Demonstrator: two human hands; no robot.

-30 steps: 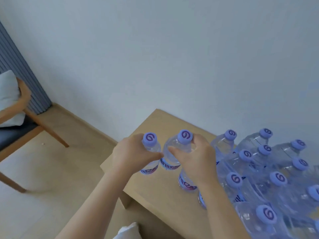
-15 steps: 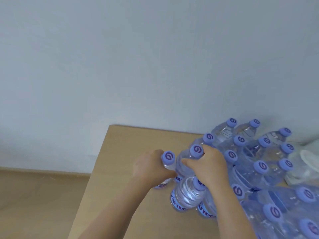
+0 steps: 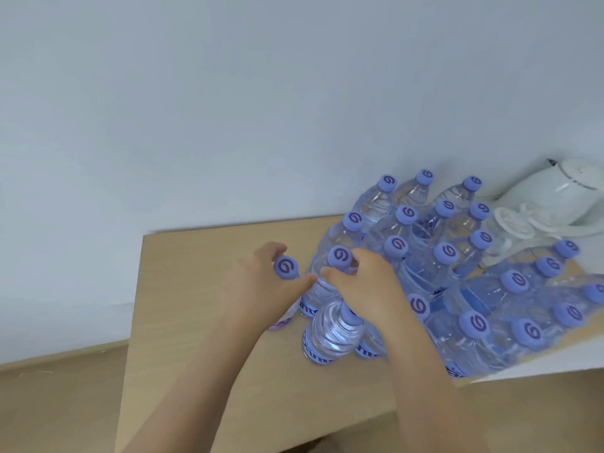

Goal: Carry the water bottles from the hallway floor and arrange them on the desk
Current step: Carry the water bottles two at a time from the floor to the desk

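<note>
- Head view, left hand (image 3: pixel 258 289): fingers curled round the neck of the leftmost water bottle (image 3: pixel 285 273), just under its purple cap; bottle upright, base on the desk (image 3: pixel 196 322).
- Head view, right hand (image 3: pixel 362 289): fingers pinched round the neck of a second water bottle (image 3: pixel 340 258), touching the left-hand one; thumb tips of both hands nearly meet between the caps.
- Third bottle (image 3: pixel 333 335): stands below the right hand, close against the pair, cap partly hidden by the wrist.
- Bottle cluster (image 3: pixel 457 273): many purple-capped bottles packed right of the right hand, reaching toward the wall.
- White kettle (image 3: pixel 562 197): beyond the cluster, far right, with pale cups beside it.
- Change: a second ago the two gripped bottles were at the desk's left corner, apart from the cluster; now they sit beside it, with a chair and floor gone from sight as the head turned.
- Meaning, as judged: this pair is nearly placed; letting go looks due next, then another trip if the hallway holds more.
</note>
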